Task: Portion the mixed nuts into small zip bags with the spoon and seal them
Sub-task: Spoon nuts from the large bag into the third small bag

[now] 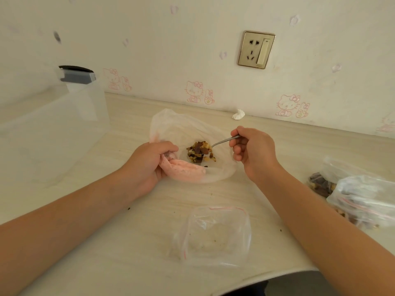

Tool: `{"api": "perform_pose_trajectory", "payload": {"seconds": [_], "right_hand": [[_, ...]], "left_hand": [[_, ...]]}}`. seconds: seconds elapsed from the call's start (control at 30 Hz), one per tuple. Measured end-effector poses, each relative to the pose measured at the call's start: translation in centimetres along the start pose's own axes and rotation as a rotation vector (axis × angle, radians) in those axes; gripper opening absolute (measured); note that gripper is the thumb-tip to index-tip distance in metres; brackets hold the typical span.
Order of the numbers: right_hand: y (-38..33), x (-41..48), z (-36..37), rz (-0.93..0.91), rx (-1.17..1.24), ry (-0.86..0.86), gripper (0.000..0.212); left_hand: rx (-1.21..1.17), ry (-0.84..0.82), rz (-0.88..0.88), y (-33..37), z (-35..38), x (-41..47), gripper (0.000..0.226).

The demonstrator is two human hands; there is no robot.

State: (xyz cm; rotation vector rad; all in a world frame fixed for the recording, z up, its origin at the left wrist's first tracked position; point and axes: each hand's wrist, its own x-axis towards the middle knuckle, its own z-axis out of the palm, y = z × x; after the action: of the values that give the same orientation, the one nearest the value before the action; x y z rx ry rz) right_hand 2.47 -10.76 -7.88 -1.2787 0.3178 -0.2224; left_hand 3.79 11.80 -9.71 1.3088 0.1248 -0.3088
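1. Your left hand (pixel 147 165) is curled tight round the bunched pink edge of the big plastic bag (pixel 171 124), at that bag's left side, thumb on top.
2. Your right hand (pixel 253 152) is closed narrow on the handle of the spoon (pixel 224 141), fingers wrapped, knuckles toward you.
3. The spoon slants down and left from that hand; its bowl end sits in the mixed nuts (pixel 199 151). You cannot tell how full the bowl is.
4. The mixed nuts lie as a small heap inside the big plastic bag, mid-table, between your two hands.
5. An empty zip bag (pixel 215 233) with a red strip lies flat on the table (pixel 85 210), nearer than the heap and just right of center, touched by neither hand.
6. The filled zip bags (pixel 363 199) lie at the right edge, well apart from your right hand, dark nuts showing through.
7. A clear plastic box (pixel 53 129) stands far left.
8. A crumpled tissue (pixel 239 114) lies far, against the wall, under the socket (pixel 256 50).
9. Dark crumbs dot the tabletop near your arms.
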Motion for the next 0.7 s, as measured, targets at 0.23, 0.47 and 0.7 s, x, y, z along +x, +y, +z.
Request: {"api": "perform_pose_trajectory", "payload": {"seconds": [0.23, 0.47, 0.7], "right_hand": [[0.3, -2.2, -0.4, -0.002, -0.014, -0.013, 0.024], [-1.0, -4.2, -0.5, -0.031, 0.02, -0.003, 0.024], [-3.5, -8.2, -2.1, -0.057, 0.046, -0.03, 0.026]], "left_hand": [[0.033, -0.005, 0.039, -1.0, -0.7, -1.9, 0.024], [-0.01, 0.028, 0.068, -0.9, -0.2, -2.6, 0.017], [-0.025, 0.033, 0.065, -0.9, -0.2, -2.6, 0.015]]}}
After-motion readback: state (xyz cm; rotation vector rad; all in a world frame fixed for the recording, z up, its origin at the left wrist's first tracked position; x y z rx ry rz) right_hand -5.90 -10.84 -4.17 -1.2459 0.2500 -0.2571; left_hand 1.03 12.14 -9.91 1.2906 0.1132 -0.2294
